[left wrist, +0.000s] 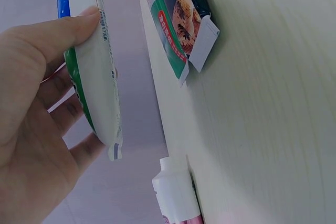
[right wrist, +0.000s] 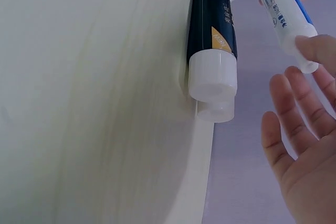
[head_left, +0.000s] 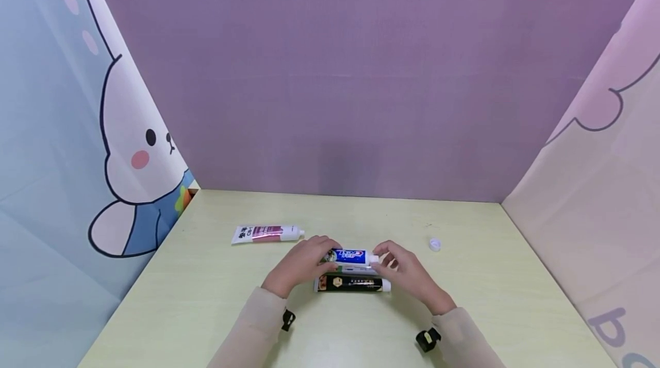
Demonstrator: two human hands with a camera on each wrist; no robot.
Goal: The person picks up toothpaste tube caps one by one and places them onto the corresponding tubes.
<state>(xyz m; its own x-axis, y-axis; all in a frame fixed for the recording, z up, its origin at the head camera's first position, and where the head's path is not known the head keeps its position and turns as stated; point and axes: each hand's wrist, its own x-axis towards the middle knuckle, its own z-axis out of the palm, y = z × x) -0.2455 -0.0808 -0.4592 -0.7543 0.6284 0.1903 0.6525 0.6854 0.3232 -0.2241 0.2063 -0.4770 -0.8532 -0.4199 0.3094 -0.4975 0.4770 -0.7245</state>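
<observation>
My left hand (head_left: 306, 259) grips a blue, white and green toothpaste tube (head_left: 350, 257) by its flat end, thumb across its side. At the tube's other end my right hand (head_left: 407, 270) pinches the white cap (right wrist: 305, 65) between thumb and fingertips. In the left wrist view the held tube stands off the tabletop. Below it lie a black toothpaste tube (head_left: 356, 284) with a honeycomb picture and, alongside, a white and green tube (left wrist: 169, 38), partly hidden in the head view.
A white and pink tube (head_left: 267, 234) lies to the left, its narrow nozzle bare and pointing right. On the right a small round white cap (head_left: 435, 244) rests on the pale wooden table (head_left: 495, 282). A purple cloth wall (head_left: 350, 81) closes off the back, with printed cloths at both sides.
</observation>
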